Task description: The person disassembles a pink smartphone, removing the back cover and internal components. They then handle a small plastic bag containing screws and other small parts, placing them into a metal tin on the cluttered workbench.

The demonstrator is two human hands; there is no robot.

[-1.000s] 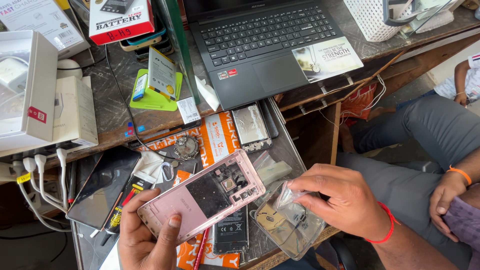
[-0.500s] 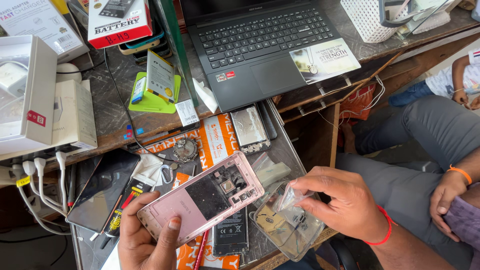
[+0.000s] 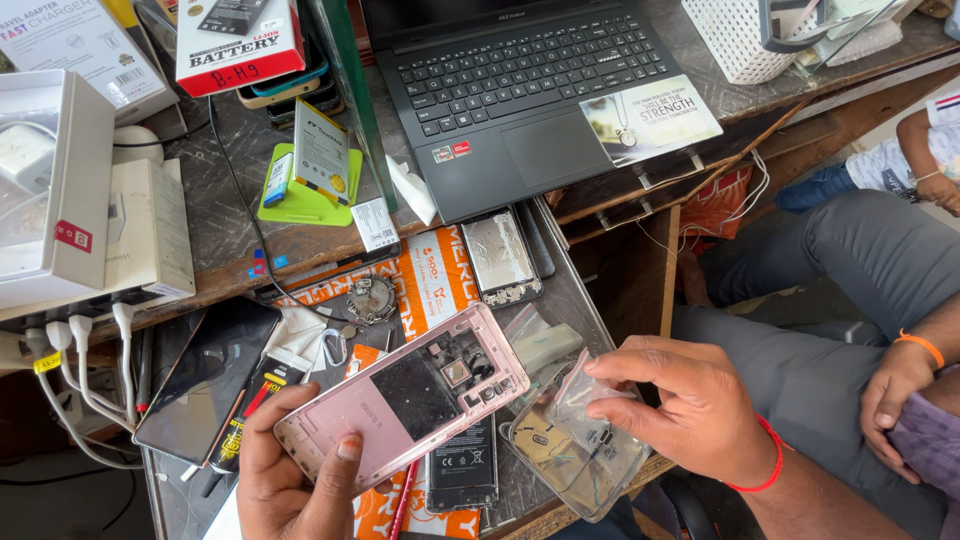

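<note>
Head view. Left hand [image 3: 295, 475] grips a pink phone frame [image 3: 405, 395] from below, thumb pressed on its lower edge and the other fingers curled under it; the frame is tilted, held low over the drawer tray [image 3: 575, 290]. Right hand [image 3: 690, 410] pinches the top of a clear bag [image 3: 575, 450] between thumb and fingertips; the bag's lower part rests on the tray, just beside the frame.

Risks, as judged: the frame is held at one end only, so it may tip or slide off the palm. The bag appears to hold small parts; if its mouth hangs open they may spill among the clutter or off the tray's front edge. The exposed frame interior may catch on the bag.

Surroundings: a black battery [image 3: 462, 465] lies beneath the frame, a silver back plate [image 3: 500, 255] further up the tray, a dark phone [image 3: 205, 375] to the left. A laptop [image 3: 530, 90], a battery box [image 3: 238, 40] and white chargers [image 3: 85, 335] crowd the bench above. Another person's hand [image 3: 900, 385] rests on a knee at right, apart from the work. Setting-down room is tight.
</note>
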